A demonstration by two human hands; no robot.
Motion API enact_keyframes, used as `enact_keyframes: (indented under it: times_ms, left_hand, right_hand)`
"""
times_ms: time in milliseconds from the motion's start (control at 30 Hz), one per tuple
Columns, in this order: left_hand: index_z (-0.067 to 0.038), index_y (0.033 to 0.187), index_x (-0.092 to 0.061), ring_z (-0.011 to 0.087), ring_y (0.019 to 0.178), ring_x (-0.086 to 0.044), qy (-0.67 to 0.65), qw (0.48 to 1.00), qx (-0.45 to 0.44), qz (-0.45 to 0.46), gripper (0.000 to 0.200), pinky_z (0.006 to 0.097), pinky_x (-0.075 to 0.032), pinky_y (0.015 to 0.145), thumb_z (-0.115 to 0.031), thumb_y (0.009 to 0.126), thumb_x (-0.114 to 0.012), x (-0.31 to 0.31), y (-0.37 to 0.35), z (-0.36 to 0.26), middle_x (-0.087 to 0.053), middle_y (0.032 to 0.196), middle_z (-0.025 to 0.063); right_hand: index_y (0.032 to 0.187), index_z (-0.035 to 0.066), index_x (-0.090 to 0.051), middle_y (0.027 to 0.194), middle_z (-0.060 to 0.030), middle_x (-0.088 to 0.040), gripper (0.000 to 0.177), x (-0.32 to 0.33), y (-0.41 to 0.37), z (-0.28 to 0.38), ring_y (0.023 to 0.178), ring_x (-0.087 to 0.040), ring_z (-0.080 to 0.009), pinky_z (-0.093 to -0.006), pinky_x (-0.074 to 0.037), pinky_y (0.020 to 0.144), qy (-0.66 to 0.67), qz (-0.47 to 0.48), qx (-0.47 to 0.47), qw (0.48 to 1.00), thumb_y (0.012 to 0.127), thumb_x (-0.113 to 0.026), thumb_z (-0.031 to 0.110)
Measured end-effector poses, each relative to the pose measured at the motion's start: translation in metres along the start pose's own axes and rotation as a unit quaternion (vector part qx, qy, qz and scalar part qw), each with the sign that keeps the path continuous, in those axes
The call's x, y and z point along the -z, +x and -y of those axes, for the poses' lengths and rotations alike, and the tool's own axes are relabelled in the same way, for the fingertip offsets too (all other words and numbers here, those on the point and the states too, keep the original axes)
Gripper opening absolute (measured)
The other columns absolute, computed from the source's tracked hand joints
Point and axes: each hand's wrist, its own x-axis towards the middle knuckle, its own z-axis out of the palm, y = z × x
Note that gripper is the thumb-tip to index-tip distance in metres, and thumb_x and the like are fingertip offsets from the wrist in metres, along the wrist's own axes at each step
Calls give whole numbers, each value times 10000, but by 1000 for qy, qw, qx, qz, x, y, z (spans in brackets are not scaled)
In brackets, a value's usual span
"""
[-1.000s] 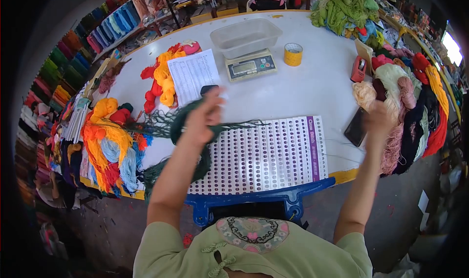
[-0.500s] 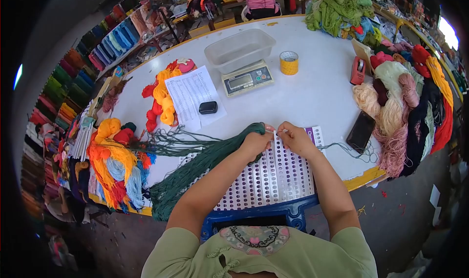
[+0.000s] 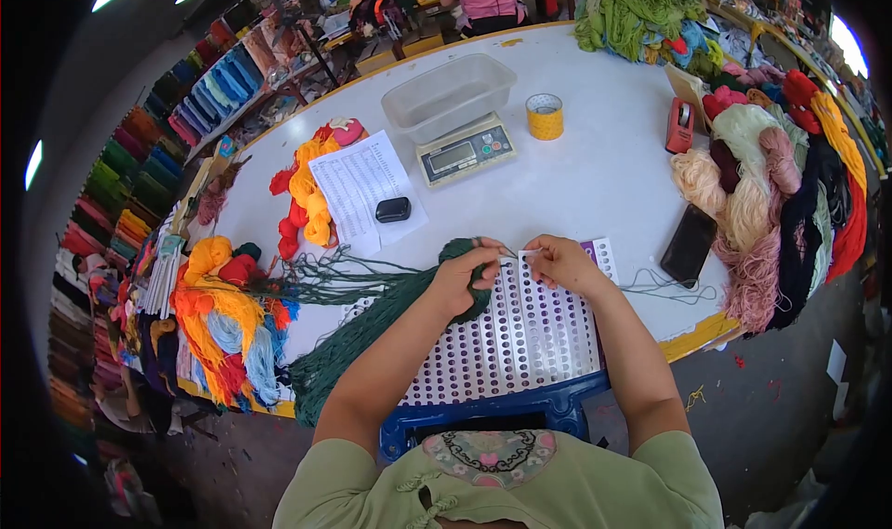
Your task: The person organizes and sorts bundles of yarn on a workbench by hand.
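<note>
A thick hank of dark green yarn (image 3: 372,334) lies diagonally over the left part of several white perforated cards (image 3: 492,343). My left hand (image 3: 465,278) rests at the hank's upper end, its fingers closed on green yarn. A thin strand (image 3: 508,253) extends from those fingertips towards my right hand. At the upper edge of the cards, my right hand (image 3: 564,265) has thumb and forefinger pinched together. What lies between them is too small to make out. Loose green strands (image 3: 344,274) trail left from the hank.
Behind my hands stand a scale (image 3: 465,153) with a clear plastic tub (image 3: 446,97) and a yellow tape roll (image 3: 544,120). A printed sheet (image 3: 358,181) bears a black case (image 3: 393,209). A phone (image 3: 689,244) and yarn hanks (image 3: 743,204) lie right; orange yarn (image 3: 218,297) lies left.
My left hand has moved left, away from my right hand, drawing a strand out between them. My right hand stays at the cards' upper edge.
</note>
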Motion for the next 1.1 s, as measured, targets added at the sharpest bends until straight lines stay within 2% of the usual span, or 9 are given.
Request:
enact_keyframes:
  times_ms: [133, 300, 433, 500, 567, 733, 833, 967, 1100]
  left_hand:
    - [-13, 1030, -592, 78, 476, -436, 34, 990, 101, 96, 200, 199, -294, 434, -142, 878, -575, -28, -14, -4, -645, 930, 117]
    - [-69, 1059, -621, 164, 496, -537, 490, 864, 103, -51, 223, 285, -441, 532, -239, 931, -552, -54, -3, 15, -671, 955, 93]
    - [-65, 987, -621, 340, 689, -613, 688, 647, -320, -79, 264, 408, -499, 680, -319, 947, -561, -5, -5, 25, -656, 934, 122]
    - [-93, 848, -622, 169, 560, -567, 355, 901, 53, -242, 209, 289, -437, 503, -287, 916, -585, 5, -22, -10, -562, 664, 39]
    - [-120, 732, -534, 56, 444, -334, 82, 987, 96, -97, 146, 203, -245, 386, -159, 865, -583, 26, -56, -80, -468, 613, -28]
    - [-87, 774, -524, 52, 419, -317, -110, 943, -179, -260, 322, 218, -232, 369, -342, 969, -510, 109, -100, -161, -422, 563, -38]
    - [-47, 928, -582, 59, 420, -354, 259, 832, -174, -460, 389, 214, -260, 380, -426, 973, -508, 97, -114, -151, -502, 599, -10]
    - [-14, 1247, -577, 58, 495, -394, 199, 937, -191, -214, 500, 203, -280, 433, -427, 970, -523, 19, -116, -107, -673, 886, 79]
    - [10, 1401, -394, 253, 1326, -416, 72, 976, -200, 45, 811, 375, -367, 1057, -633, 906, -404, -28, -99, -71, -426, 1442, 153]
  right_hand:
    - [1101, 2, -606, 678, -28, -612, 224, 2, -1, -3, 552, -544, -66, -200, -431, 500, 31, 9, 24, 999, 906, -615, 112]
    - [1135, 7, -594, 668, -22, -615, 259, 10, -4, 4, 556, -565, -80, -203, -441, 509, 39, 56, 21, 997, 903, -613, 119]
    - [1074, 20, -591, 666, -37, -632, 197, 0, -5, 8, 551, -569, -89, -213, -456, 520, 47, -4, -1, 999, 920, -581, 142]
    - [1004, 15, -586, 679, -61, -650, 156, 0, -1, 6, 554, -585, -93, -219, -468, 509, 27, -17, -11, 999, 929, -582, 151]
    - [961, 13, -581, 685, -76, -659, 139, -3, 2, 5, 551, -592, -96, -223, -476, 505, 11, -26, -25, 999, 935, -578, 150]
    - [954, 18, -576, 684, -82, -661, 122, -4, 4, 6, 530, -581, -96, -224, -483, 509, -6, -38, -37, 999, 935, -573, 138]
    - [989, 23, -581, 683, -76, -658, 123, -7, 3, 5, 534, -577, -93, -227, -480, 507, -16, -40, -28, 999, 929, -578, 130]
    - [1083, 49, -587, 706, -44, -651, 181, -22, -8, 20, 571, -569, -79, -216, -464, 513, -50, -87, 10, 995, 908, -597, 96]
    - [1065, 63, -623, 876, -8, -636, 182, -49, -36, 73, 680, -543, -53, -206, -466, 581, 161, -56, 99, 980, 886, -651, 82]
